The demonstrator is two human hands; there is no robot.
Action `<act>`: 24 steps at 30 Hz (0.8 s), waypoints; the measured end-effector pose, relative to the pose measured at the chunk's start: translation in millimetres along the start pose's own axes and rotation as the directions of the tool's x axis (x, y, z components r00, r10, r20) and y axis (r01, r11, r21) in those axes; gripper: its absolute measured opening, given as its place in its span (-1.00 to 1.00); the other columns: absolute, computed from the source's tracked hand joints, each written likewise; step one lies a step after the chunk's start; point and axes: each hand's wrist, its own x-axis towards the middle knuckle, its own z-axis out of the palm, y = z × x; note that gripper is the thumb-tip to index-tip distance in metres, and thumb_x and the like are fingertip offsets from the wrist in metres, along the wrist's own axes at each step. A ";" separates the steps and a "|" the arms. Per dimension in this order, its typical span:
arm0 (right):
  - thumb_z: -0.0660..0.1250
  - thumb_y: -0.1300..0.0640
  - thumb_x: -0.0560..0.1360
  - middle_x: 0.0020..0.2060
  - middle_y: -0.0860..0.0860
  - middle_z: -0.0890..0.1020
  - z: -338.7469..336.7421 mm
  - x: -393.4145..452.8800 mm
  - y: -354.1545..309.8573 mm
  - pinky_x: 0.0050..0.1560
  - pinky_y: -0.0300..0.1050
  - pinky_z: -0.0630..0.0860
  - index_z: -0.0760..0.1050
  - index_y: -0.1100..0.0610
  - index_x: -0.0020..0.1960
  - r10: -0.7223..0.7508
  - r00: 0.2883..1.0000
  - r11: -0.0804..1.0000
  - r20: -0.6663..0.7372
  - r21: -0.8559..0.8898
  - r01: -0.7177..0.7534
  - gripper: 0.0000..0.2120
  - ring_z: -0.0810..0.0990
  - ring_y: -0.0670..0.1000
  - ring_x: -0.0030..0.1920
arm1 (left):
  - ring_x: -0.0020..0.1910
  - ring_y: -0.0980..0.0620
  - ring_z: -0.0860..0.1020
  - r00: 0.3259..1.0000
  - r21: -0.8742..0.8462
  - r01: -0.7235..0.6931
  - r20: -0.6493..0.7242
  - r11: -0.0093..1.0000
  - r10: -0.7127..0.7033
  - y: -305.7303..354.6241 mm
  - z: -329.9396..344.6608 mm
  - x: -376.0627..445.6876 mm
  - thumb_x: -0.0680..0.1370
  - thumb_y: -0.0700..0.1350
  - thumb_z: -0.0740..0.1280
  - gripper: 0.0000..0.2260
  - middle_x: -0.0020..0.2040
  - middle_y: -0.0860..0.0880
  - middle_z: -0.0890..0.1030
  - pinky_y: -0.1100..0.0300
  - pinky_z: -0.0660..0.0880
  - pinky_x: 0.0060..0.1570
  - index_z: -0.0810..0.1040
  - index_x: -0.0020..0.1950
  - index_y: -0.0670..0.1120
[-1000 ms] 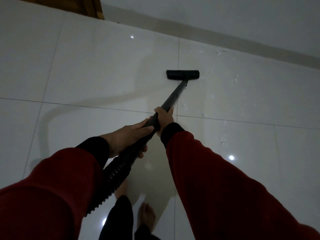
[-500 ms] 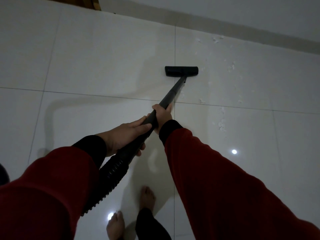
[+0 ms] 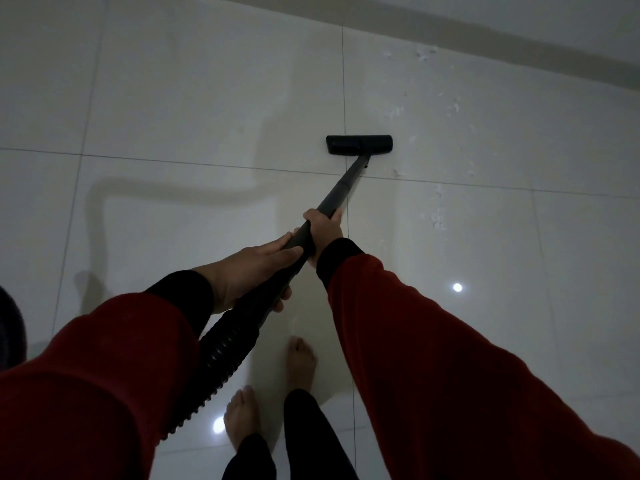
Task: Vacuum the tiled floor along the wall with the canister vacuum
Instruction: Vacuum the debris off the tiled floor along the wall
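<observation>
A black floor nozzle point(image 3: 359, 144) lies flat on the glossy white tiled floor point(image 3: 194, 98), a tile short of the wall's grey skirting point(image 3: 485, 32). A dark wand point(image 3: 341, 188) slants back from it to my hands. My right hand point(image 3: 323, 232) grips the wand higher up. My left hand point(image 3: 252, 268) is closed around the handle where the ribbed black hose point(image 3: 221, 355) begins. White crumbs and dust flecks point(image 3: 437, 216) lie scattered to the right of the nozzle, up to the skirting. The canister itself is not visible.
My bare feet point(image 3: 301, 365) stand on the tiles below my arms. A dark rounded object point(image 3: 10, 337) shows at the left edge. Ceiling lights reflect as bright spots point(image 3: 457, 287) on the floor.
The nozzle has been drawn back from the wall toward me, close to the tile joint. I have stepped back, so both feet now show. Both hands keep their grip.
</observation>
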 end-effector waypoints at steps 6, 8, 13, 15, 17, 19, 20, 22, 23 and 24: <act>0.18 0.23 0.55 -0.18 0.09 0.46 -5.2 -18.3 26.8 -0.28 -0.04 0.51 -0.15 -0.15 0.54 0.003 1.000 1.000 -0.017 -0.018 -0.003 -0.26 0.50 0.03 -0.30 | -0.51 0.13 0.54 1.000 0.000 0.002 -0.003 1.000 -0.002 -24.1 10.3 -20.7 0.61 0.09 0.14 -0.58 -0.27 -0.10 0.53 0.34 0.47 -0.49 0.23 0.48 0.17; 0.18 0.23 0.55 -0.22 0.10 0.47 -8.4 -24.4 36.4 -0.24 -0.02 0.52 -0.16 -0.16 0.54 0.003 1.000 1.000 -0.016 -0.030 -0.003 -0.25 0.49 0.03 -0.31 | -0.51 0.12 0.54 1.000 -0.001 0.002 -0.004 1.000 -0.002 -32.6 16.1 -28.9 0.61 0.09 0.14 -0.57 -0.27 -0.09 0.54 0.33 0.48 -0.49 0.22 0.48 0.17; 0.18 0.21 0.54 -0.23 0.08 0.48 -20.7 -38.0 58.0 -0.02 0.05 0.54 -0.18 -0.19 0.54 0.013 1.000 0.999 0.006 -0.048 -0.013 -0.24 0.50 0.04 -0.28 | -0.50 0.10 0.54 1.000 0.008 0.002 -0.018 1.000 -0.002 -52.4 32.0 -45.9 0.60 0.10 0.15 -0.54 -0.29 -0.10 0.55 0.34 0.47 -0.48 0.16 0.50 0.21; 0.18 0.21 0.54 -0.22 0.08 0.48 -27.1 -41.4 64.1 -0.02 0.04 0.54 -0.18 -0.20 0.53 0.018 1.000 0.999 0.009 -0.046 -0.018 -0.23 0.49 0.03 -0.27 | -0.50 0.10 0.54 1.000 0.002 0.001 -0.020 1.000 -0.001 -57.8 39.6 -48.8 0.60 0.10 0.15 -0.54 -0.29 -0.10 0.54 0.34 0.47 -0.48 0.16 0.50 0.21; 0.18 0.20 0.54 -0.20 0.08 0.48 -35.4 -43.7 70.8 -0.04 0.02 0.54 -0.18 -0.20 0.53 0.021 1.000 0.998 0.002 -0.056 -0.021 -0.23 0.50 0.03 -0.27 | -0.50 0.10 0.54 1.000 0.003 0.004 -0.015 1.000 -0.004 -62.6 48.1 -50.6 0.60 0.10 0.15 -0.54 -0.29 -0.10 0.54 0.34 0.47 -0.47 0.16 0.50 0.20; 0.18 0.20 0.54 -0.18 0.07 0.48 -44.6 -46.3 76.5 -0.05 0.01 0.53 -0.18 -0.20 0.53 0.025 1.000 0.998 0.004 -0.064 -0.025 -0.24 0.50 0.03 -0.26 | -0.50 0.11 0.55 1.000 0.000 0.007 -0.020 1.000 -0.007 -68.8 57.8 -51.8 0.60 0.10 0.15 -0.54 -0.29 -0.09 0.55 0.34 0.48 -0.46 0.16 0.50 0.20; 0.18 0.20 0.54 -0.18 0.07 0.48 -50.0 -47.4 78.9 -0.04 0.01 0.53 -0.19 -0.20 0.53 0.028 1.000 0.997 0.006 -0.066 -0.027 -0.24 0.49 0.03 -0.26 | -0.49 0.11 0.55 1.000 0.003 0.010 -0.022 1.000 -0.010 -71.9 63.4 -52.0 0.60 0.10 0.15 -0.53 -0.29 -0.09 0.55 0.33 0.48 -0.46 0.15 0.51 0.20; 0.19 0.20 0.54 -0.16 0.07 0.47 -61.2 -50.5 85.2 -0.02 0.02 0.53 -0.19 -0.21 0.53 0.029 1.000 0.997 0.006 -0.068 -0.028 -0.23 0.49 0.04 -0.25 | -0.49 0.11 0.55 1.000 0.007 0.016 -0.025 1.000 -0.016 -78.5 75.7 -53.7 0.60 0.10 0.15 -0.52 -0.28 -0.09 0.56 0.33 0.48 -0.46 0.14 0.51 0.20; 0.19 0.20 0.53 -0.15 0.07 0.47 -66.0 -52.6 88.9 -0.02 0.03 0.53 -0.20 -0.22 0.53 0.027 1.000 0.997 0.006 -0.075 -0.027 -0.22 0.49 0.04 -0.24 | -0.49 0.11 0.56 0.999 0.007 0.017 -0.027 1.000 -0.017 -82.1 81.3 -55.0 0.60 0.11 0.15 -0.52 -0.28 -0.09 0.56 0.33 0.49 -0.46 0.13 0.51 0.20; 0.19 0.20 0.53 -0.14 0.06 0.47 -70.5 -54.3 92.6 -0.03 0.02 0.53 -0.20 -0.23 0.53 0.025 1.000 0.996 0.007 -0.080 -0.024 -0.22 0.50 0.04 -0.24 | -0.48 0.11 0.56 0.999 0.009 0.018 -0.027 1.000 -0.017 -85.7 86.6 -55.9 0.60 0.11 0.15 -0.52 -0.27 -0.09 0.56 0.32 0.49 -0.46 0.13 0.51 0.20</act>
